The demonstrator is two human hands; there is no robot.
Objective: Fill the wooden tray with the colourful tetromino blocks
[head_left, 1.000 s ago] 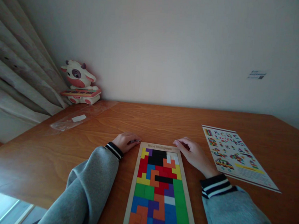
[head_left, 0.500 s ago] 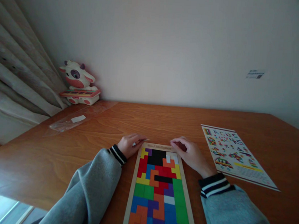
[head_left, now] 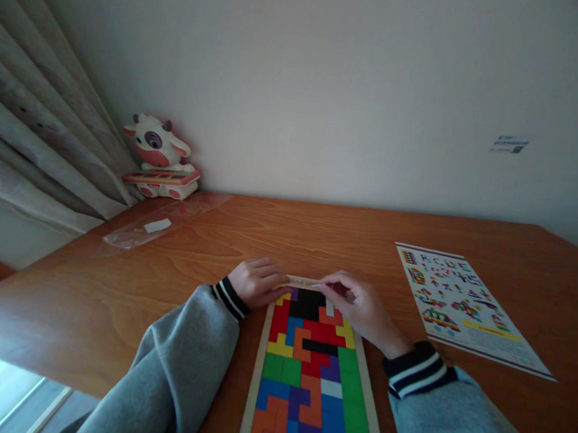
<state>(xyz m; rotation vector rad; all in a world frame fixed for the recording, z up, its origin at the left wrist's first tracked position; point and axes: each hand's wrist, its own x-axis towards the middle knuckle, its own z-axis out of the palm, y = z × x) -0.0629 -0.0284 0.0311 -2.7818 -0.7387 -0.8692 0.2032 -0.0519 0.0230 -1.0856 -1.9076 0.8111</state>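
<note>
A wooden block-puzzle board (head_left: pixel 252 397) lies lengthwise before me, largely filled with coloured interlocking pieces. Black areas show near its top (head_left: pixel 307 302) and in a bar further down. My left hand (head_left: pixel 258 282) is at the far left corner, fingers bent together over the rim; whatever is under the fingertips is hidden. At the far right part, my right hand (head_left: pixel 359 306) has thumb and forefinger pinched near the lettered top rim. Something small and pale seems to be at the fingertips, too small to name. This hand covers part of a white piece (head_left: pixel 330 308).
A printed pattern sheet (head_left: pixel 460 305) lies on the wooden table (head_left: pixel 278 232) to the right. A clear plastic bag (head_left: pixel 136 235) with a white label lies at left. Behind it, a toy cow with a keyboard (head_left: pixel 162 163) stands near the wall and curtain (head_left: pixel 45 110).
Both hands have moved inward along the board's far rim. The left fingers have closed together over the corner, and the right thumb and forefinger now pinch further left. The view has shifted slightly.
</note>
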